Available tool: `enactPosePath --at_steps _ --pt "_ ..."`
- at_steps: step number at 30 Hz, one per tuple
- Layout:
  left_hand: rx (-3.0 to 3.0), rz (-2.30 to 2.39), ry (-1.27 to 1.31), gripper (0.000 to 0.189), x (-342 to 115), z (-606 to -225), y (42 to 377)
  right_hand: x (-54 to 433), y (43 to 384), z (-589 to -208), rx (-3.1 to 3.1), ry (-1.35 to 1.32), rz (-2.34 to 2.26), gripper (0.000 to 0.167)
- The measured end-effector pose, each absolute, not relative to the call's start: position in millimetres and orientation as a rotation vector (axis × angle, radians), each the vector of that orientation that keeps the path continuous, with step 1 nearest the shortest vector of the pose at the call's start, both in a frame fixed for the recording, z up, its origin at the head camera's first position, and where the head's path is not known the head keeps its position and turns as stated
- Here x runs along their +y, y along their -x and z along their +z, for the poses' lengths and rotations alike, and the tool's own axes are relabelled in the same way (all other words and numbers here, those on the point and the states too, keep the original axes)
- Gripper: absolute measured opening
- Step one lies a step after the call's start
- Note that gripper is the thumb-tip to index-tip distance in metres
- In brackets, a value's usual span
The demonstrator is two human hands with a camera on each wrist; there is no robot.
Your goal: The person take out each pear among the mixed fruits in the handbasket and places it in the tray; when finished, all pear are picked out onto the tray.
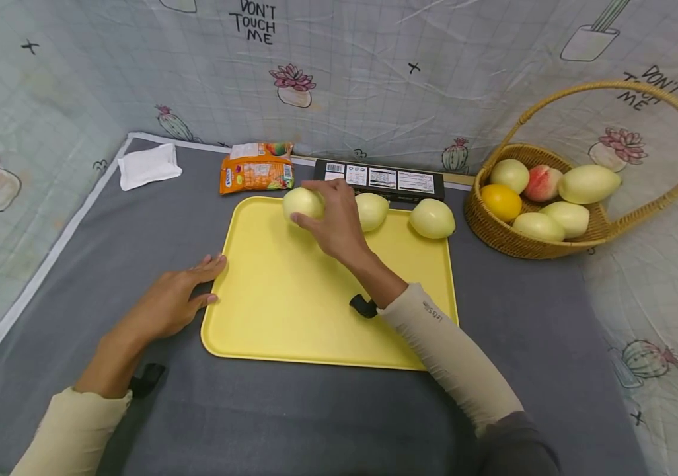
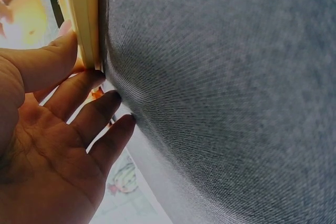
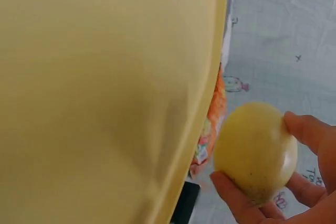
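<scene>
My right hand [image 1: 340,221] holds a smooth, rounded pale yellow-green fruit [image 1: 303,203] over the far left part of the yellow tray [image 1: 279,297]. In the right wrist view, thumb and fingers grip that fruit from opposite sides. Two similar fruits, a middle one [image 1: 372,213] and a right one [image 1: 432,219], lie along the tray's far edge, right of the held one. At the tray's left rim rests my left hand [image 1: 175,301], fingers spread and relaxed. The left wrist view has its thumb at the rim and the other fingertips by the grey cloth.
On the right stands a wicker basket [image 1: 496,235] with a tall handle, holding several pale fruits, a peach [image 1: 542,183] and an orange-yellow fruit [image 1: 501,202]. Behind the tray lie an orange snack packet [image 1: 256,173] and a black box [image 1: 382,180]. A white packet [image 1: 149,166] sits far left.
</scene>
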State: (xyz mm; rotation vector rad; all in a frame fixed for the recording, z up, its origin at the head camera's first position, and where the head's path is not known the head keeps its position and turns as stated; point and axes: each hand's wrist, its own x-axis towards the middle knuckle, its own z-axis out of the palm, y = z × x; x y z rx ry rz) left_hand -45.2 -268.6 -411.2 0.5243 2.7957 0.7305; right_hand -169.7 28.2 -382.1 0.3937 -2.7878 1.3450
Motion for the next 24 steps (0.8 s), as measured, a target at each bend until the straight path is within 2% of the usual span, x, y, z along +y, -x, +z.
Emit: enactPosePath --at_steps 14,24 --pt "2.795 0.723 -0.526 0.07 -269 -411 46 11 184 -401 -2.921 -0.323 1.129 0.059" --pt "2.807 0.722 -0.526 0.07 -269 -412 45 15 178 -399 -2.92 -0.408 0.915 0.061"
